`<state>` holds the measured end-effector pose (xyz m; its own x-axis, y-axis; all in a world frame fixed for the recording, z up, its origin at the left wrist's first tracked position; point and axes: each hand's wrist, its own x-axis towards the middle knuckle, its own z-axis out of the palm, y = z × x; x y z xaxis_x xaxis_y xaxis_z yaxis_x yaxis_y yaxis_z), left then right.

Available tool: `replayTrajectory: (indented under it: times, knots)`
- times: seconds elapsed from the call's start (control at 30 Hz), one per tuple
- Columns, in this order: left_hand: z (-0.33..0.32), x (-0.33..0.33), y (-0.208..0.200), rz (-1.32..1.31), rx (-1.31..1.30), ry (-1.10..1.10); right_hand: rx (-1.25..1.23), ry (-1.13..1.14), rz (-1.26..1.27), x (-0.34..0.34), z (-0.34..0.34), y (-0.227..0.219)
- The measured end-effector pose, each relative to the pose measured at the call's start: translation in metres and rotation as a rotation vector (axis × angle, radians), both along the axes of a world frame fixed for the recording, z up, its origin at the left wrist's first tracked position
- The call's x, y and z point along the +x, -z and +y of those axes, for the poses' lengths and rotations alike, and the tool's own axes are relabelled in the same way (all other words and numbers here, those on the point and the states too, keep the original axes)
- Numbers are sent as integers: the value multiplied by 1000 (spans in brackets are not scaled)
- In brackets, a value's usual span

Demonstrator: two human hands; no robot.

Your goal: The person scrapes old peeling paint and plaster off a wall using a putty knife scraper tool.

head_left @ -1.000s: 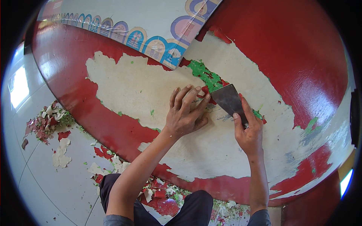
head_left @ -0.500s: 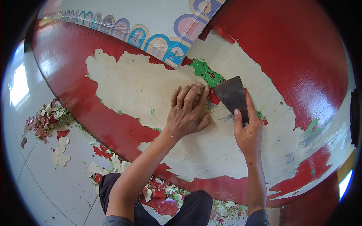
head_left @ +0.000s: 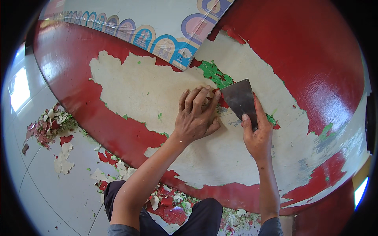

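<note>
A dark, wedge-shaped paint scraper point(head_left: 239, 97) is gripped in my right hand point(head_left: 258, 135), its thumb on the near face. One corner of its blade lies close to the index fingertip of my left hand point(head_left: 197, 114). That left hand rests palm down, fingers apart and a little bent, on the bared cream surface point(head_left: 130, 86). Beside its fingertips and the blade shows a small bit of red paint. Just beyond them lies a patch of green paint point(head_left: 215, 74). Glossy red paint point(head_left: 311, 51) with ragged edges surrounds the cream area.
A white panel point(head_left: 130, 15) with a border of coloured arches covers the top of the painted surface. Peeled flakes form a heap point(head_left: 51, 126) on the tiled floor point(head_left: 59, 200) at left. More chips point(head_left: 173, 208) lie around my knees.
The scraper and my right hand have shifted slightly to the left, bringing the blade corner nearer my left fingertips. My left hand has hardly moved.
</note>
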<state>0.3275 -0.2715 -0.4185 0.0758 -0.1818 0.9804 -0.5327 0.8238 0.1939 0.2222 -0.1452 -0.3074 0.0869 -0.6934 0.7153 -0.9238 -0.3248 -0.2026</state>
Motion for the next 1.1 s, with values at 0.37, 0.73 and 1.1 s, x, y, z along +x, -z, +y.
replayTrajectory:
  times: [0.37,0.73,1.1]
  knots:
    - [-2,0,2,49,-10,62,-34,30,19,6,3,0]
    - [2,2,-2,35,51,75,-13,86,-50,16,0,4]
    - [1,-1,-1,43,24,62,-62,12,-72,2,-4,14]
